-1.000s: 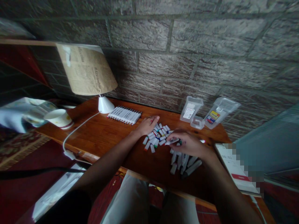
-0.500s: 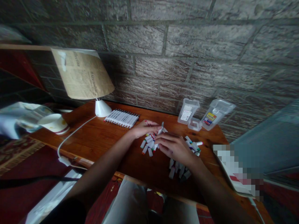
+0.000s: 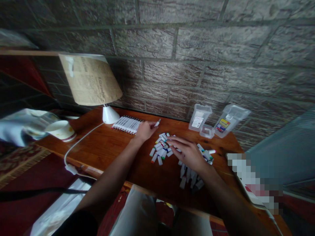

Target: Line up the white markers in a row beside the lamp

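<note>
My left hand (image 3: 145, 130) is closed on a white marker (image 3: 157, 123), whose end pokes out past the fingertips. It is beside the right end of a neat row of white markers (image 3: 125, 124), and part of that row is hidden behind it. My right hand (image 3: 187, 151) hovers with its fingers stretched out and the thumb apart, over the right side of a loose heap of short white marker caps (image 3: 159, 152) with coloured ends. More white pieces with coloured ends (image 3: 208, 155) lie to the right of this hand. Several whitish marker-like pieces (image 3: 188, 175) lie in shadow under its wrist.
Two clear plastic cases (image 3: 199, 116) (image 3: 230, 121) stand at the back right, with a small clear lid (image 3: 206, 131) between them. A lamp (image 3: 109, 114) and a paper cup (image 3: 61, 130) are on the left, near a white cord (image 3: 81, 139). A brick wall (image 3: 159, 75) rises behind the wooden table (image 3: 98, 147).
My left hand has moved left from the cap heap towards the marker row, taking the marker with it. My right hand stays over the heap, its fingers now straighter.
</note>
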Demonstrator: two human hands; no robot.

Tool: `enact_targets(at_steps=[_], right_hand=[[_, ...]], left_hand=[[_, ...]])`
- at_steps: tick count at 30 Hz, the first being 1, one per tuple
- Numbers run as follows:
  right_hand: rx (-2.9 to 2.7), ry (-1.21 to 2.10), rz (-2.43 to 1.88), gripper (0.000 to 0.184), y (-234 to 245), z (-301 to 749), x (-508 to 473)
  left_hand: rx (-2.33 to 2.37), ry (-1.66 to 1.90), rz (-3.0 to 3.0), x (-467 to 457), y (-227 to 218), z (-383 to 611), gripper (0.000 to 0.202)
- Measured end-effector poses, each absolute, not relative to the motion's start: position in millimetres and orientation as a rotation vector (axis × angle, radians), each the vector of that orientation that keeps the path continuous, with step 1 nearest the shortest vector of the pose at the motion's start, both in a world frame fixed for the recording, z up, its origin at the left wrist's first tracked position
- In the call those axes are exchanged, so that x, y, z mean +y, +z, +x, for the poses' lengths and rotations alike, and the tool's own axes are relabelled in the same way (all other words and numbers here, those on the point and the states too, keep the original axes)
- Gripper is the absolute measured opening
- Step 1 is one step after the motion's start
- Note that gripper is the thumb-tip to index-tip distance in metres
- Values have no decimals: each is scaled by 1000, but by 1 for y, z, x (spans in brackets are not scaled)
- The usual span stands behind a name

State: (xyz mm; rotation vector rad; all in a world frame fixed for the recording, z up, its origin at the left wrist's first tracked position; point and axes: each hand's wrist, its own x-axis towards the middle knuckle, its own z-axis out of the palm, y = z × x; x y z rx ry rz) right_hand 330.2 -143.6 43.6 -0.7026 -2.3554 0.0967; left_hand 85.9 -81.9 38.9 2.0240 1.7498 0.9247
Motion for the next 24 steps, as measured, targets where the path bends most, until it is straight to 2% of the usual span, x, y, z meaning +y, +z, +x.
enact_targets(at_steps=[5, 8, 15, 20, 24], right_hand=[[-2362, 126, -701, 27, 45, 329, -144], [-2352, 151, -685, 27, 45, 330, -144], [-2309, 214, -721, 26, 48, 337, -140], [-2292, 245, -735, 26, 49, 339, -140], [-2288, 263, -731, 25, 50, 339, -139]], left_hand=[[2258, 443, 2073, -82, 36, 89, 27], [2381, 366, 2054, -83, 32, 99, 31], [1940, 491, 2462, -87, 23, 122, 44], [1959, 440, 2374, -88, 14, 124, 62], [1953, 396, 2329, -88, 12, 121, 68]])
